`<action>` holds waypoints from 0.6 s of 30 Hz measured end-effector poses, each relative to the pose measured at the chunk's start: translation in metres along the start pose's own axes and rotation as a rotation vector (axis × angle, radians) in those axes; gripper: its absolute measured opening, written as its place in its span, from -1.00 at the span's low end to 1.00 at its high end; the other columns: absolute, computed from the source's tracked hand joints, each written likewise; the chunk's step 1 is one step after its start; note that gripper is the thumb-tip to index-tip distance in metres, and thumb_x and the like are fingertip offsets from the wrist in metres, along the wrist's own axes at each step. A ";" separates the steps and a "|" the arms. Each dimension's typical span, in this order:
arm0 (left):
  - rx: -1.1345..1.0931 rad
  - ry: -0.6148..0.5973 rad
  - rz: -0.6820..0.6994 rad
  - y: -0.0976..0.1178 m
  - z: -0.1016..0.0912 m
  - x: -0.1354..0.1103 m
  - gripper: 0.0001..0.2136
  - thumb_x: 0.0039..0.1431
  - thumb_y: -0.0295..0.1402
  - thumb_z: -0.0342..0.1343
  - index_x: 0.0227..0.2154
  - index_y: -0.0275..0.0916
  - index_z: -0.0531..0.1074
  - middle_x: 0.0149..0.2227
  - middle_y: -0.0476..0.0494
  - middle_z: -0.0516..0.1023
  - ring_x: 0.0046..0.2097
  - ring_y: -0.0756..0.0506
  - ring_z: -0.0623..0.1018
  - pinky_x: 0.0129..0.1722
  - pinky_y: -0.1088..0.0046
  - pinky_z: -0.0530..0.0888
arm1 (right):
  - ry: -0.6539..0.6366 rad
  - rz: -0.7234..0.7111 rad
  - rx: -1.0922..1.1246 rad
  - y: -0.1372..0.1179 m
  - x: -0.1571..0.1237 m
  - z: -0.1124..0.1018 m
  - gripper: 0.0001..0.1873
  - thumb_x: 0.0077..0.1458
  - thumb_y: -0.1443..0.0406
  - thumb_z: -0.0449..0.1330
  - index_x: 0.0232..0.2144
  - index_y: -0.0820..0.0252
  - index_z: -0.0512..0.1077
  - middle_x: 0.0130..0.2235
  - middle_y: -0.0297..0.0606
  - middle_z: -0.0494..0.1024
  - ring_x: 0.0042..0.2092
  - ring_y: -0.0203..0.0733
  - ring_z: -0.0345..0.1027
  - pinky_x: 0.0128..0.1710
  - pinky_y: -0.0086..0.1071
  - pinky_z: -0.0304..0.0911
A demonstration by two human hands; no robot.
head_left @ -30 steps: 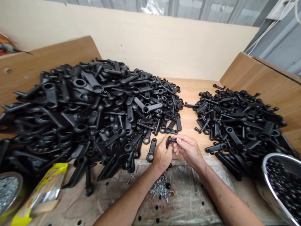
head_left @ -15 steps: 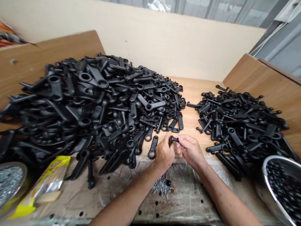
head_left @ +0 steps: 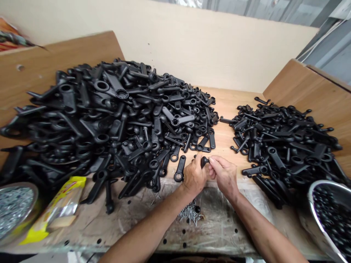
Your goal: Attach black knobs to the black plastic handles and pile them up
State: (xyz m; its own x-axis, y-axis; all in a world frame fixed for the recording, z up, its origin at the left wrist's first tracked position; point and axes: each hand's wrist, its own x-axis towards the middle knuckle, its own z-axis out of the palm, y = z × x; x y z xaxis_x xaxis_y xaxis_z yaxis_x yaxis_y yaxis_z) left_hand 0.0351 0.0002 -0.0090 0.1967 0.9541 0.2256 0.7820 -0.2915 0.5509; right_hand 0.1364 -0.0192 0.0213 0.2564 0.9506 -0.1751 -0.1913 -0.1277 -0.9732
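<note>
My left hand (head_left: 194,177) is closed around a black plastic crank handle (head_left: 204,162), whose rounded end sticks out toward the right. Thumb and fingers of my right hand (head_left: 223,173) are pinched together right at that end; whatever lies between their tips is hidden. Just left of my left hand lies a loose black crank arm (head_left: 180,168) with a ring at its lower end. Under my wrists, a small heap of metal screws or pins (head_left: 190,213) rests on the plastic-covered bench front, with a small black piece beside it.
A large pile of black crank arms (head_left: 123,120) fills the left side. A smaller pile (head_left: 285,142) of knobbed ones lies right. Metal bowls hold small metal pieces (head_left: 15,204) and black knobs (head_left: 333,215). A yellow packet (head_left: 61,204) lies front left; wooden boards (head_left: 307,87) wall the sides.
The view has shifted slightly. My right fingertips have moved a little along the crank handle's end, and less of its narrow part shows between my hands.
</note>
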 end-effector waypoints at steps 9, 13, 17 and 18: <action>0.282 -0.221 0.155 0.006 -0.007 0.007 -0.63 0.09 -0.53 -0.14 -0.01 -0.29 0.23 -0.31 -0.18 0.51 -0.25 -0.11 0.51 -0.30 0.43 0.38 | -0.102 -0.270 -0.527 -0.029 0.027 -0.040 -0.77 -0.05 0.20 0.15 -0.56 0.25 0.47 -0.51 -0.27 0.49 -0.41 -0.19 0.38 -0.38 -0.36 0.30; 0.435 -0.210 0.325 0.022 0.005 -0.007 -0.65 0.14 -0.53 -0.19 0.00 -0.33 0.26 -0.36 -0.24 0.47 -0.27 -0.14 0.49 -0.32 0.38 0.38 | 0.239 -0.741 -0.581 -0.035 0.017 -0.043 -0.68 0.13 0.25 -0.02 -0.11 0.15 0.41 -0.04 -0.20 0.42 0.03 -0.12 0.22 0.06 -0.21 0.10; 0.481 -0.304 0.370 0.035 0.016 -0.021 -0.74 0.10 -0.60 -0.19 -0.31 -0.39 0.41 -0.41 -0.30 0.46 -0.32 -0.18 0.48 -0.37 0.34 0.37 | -0.018 -0.680 -0.823 -0.001 0.034 -0.033 -0.63 0.14 0.29 -0.06 -0.03 0.20 0.33 -0.03 -0.12 0.40 0.02 -0.10 0.21 0.05 -0.18 0.10; 0.488 -0.304 0.375 0.036 0.017 -0.023 -0.74 0.09 -0.61 -0.19 -0.34 -0.39 0.42 -0.41 -0.31 0.46 -0.32 -0.18 0.48 -0.37 0.34 0.37 | -0.054 -0.664 -0.863 0.005 0.039 -0.032 -0.62 0.14 0.30 -0.06 0.01 0.23 0.29 -0.02 -0.10 0.38 0.03 -0.10 0.19 0.05 -0.19 0.10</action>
State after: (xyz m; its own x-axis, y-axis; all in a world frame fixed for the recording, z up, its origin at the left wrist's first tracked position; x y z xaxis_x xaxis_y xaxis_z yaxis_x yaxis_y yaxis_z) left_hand 0.0691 -0.0307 -0.0081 0.6075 0.7924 0.0553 0.7917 -0.6097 0.0386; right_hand 0.1752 0.0082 0.0044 0.0164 0.9117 0.4105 0.7050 0.2806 -0.6513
